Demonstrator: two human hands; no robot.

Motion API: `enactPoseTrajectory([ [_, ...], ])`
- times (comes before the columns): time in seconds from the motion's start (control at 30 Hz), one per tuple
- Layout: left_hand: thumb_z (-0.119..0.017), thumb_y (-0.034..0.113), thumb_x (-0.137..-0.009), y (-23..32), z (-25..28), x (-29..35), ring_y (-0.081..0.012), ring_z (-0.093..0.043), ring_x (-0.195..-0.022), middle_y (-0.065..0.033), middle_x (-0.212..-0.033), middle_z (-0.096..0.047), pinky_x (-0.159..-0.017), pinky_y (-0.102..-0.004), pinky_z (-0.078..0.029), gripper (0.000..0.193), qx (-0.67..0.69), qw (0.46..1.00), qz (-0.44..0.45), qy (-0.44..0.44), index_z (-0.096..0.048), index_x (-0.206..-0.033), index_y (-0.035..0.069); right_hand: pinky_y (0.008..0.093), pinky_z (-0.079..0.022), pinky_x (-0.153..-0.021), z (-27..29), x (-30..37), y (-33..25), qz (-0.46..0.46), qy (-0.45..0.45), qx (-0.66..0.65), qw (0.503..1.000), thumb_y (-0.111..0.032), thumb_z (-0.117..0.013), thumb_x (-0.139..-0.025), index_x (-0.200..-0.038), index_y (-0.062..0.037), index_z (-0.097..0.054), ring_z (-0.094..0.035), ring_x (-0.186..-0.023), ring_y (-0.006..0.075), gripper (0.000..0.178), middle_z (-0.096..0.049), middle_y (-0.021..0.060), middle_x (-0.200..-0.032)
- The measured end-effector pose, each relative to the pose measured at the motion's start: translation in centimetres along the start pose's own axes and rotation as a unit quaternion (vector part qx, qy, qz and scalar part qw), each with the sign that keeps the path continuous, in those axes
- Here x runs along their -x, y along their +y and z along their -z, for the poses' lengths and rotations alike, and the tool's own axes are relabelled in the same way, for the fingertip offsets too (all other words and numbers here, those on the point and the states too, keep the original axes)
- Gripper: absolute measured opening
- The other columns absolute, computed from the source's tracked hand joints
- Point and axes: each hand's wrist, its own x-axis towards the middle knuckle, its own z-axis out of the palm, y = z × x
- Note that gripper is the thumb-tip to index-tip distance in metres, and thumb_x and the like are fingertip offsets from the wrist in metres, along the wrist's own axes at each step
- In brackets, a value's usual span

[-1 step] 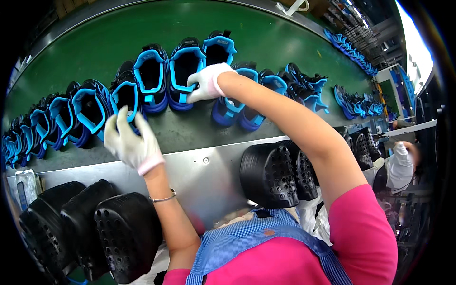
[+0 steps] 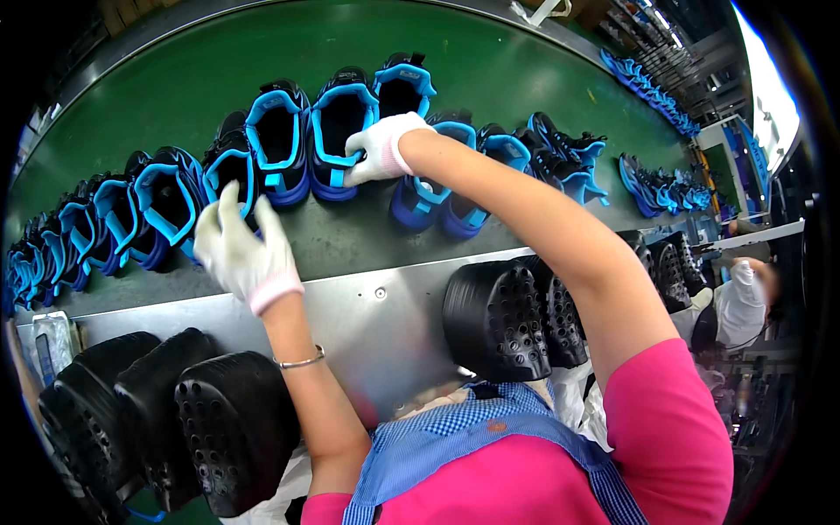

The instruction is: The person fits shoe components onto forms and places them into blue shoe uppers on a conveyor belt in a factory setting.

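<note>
My right hand (image 2: 383, 150), in a white glove with a pink cuff, is closed on the right rear collar of a black-and-blue sports shoe (image 2: 317, 144). Its fingertips are partly hidden against that shoe. My left hand (image 2: 247, 249), gloved alike, has its fingers apart. They reach up to the heel of another shoe (image 2: 229, 166), and whether they touch it I cannot tell. Between these two stands a shoe (image 2: 277, 131) with its heel toward me. One more shoe (image 2: 402, 83) rises just behind my right hand.
A long row of similar shoes (image 2: 166, 197) curves leftward along the green belt (image 2: 201, 61). More shoes (image 2: 560, 157) stand beyond my right forearm. Black studded moulds (image 2: 236, 429) line the metal ledge (image 2: 350, 315) on both sides. Another person (image 2: 739, 306) is at the far right.
My left hand has shifted slightly up and right, its fingers farther over the shoe's heel. My right hand stays at the same shoe.
</note>
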Motion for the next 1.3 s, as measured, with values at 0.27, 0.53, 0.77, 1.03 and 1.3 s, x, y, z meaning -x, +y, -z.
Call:
enactPoseTrajectory([
  [0.27, -0.066, 0.036, -0.084, 0.5, -3.3, -6.9, -0.0323, -0.066, -0.102, -0.0169, -0.111, -0.068, -0.087, -0.0405, -0.052, 0.049, -0.110, 0.902, 0.013, -0.417, -0.059, -0.130, 0.020, 0.0412, -0.053, -0.088, -2.4, 5.0, 4.3, 0.065, -0.095, 0.011, 0.993, -0.062, -0.069, -0.078, -0.132, -0.0259, -0.058, -0.063, -0.111, 0.0297, 0.066, -0.066, 0.0078, -0.121],
  [0.53, -0.060, 0.035, -0.088, 10.0, -4.9, 1.2, -0.0380, -0.063, -0.095, -0.0193, -0.099, -0.065, -0.082, -0.0453, -0.050, 0.023, -0.033, 0.906, -0.153, -0.393, -0.069, -0.102, 0.019, 0.0380, -0.052, -0.079, -5.0, 10.8, 13.5, 0.072, -0.042, 0.078, 0.993, -0.042, -0.075, -0.077, -0.122, -0.0276, -0.064, -0.067, -0.092, 0.0264, 0.049, -0.070, 0.0062, -0.100],
  [0.77, -0.064, 0.034, -0.087, 11.8, -5.5, 2.3, -0.0366, -0.064, -0.089, -0.0191, -0.093, -0.068, -0.080, -0.0417, -0.049, 0.029, 0.112, 0.886, -0.102, -0.439, -0.069, -0.107, 0.014, 0.0407, -0.052, -0.085, -2.9, 26.1, 19.6, -0.095, 0.168, -0.032, 0.981, -0.035, -0.064, -0.082, -0.120, -0.0115, -0.064, -0.064, -0.100, 0.0332, 0.044, -0.067, 0.0163, -0.109],
  [1.03, -0.063, 0.019, -0.090, 10.5, -2.4, 5.3, -0.0309, -0.054, -0.119, -0.0159, -0.127, -0.057, -0.103, -0.0392, -0.041, 0.036, 0.138, 0.953, -0.194, -0.187, -0.063, -0.125, 0.009, 0.0348, -0.052, -0.080, -10.1, 47.9, 21.0, -0.243, 0.361, -0.049, 0.899, -0.019, -0.069, -0.082, -0.102, -0.0046, -0.068, -0.066, -0.089, 0.0276, 0.024, -0.069, 0.0116, -0.096],
  [1.3, -0.058, 0.019, -0.097, 10.0, 1.6, 5.7, -0.0184, -0.059, -0.099, -0.0114, -0.124, -0.057, -0.090, -0.0324, -0.048, 0.032, 0.180, 0.955, -0.110, -0.209, -0.062, -0.127, 0.008, 0.0393, -0.048, -0.089, -17.2, 51.9, 24.5, -0.338, 0.390, -0.044, 0.856, -0.022, -0.067, -0.082, -0.108, -0.0118, -0.064, -0.061, -0.101, 0.0310, 0.029, -0.064, 0.0112, -0.102],
])
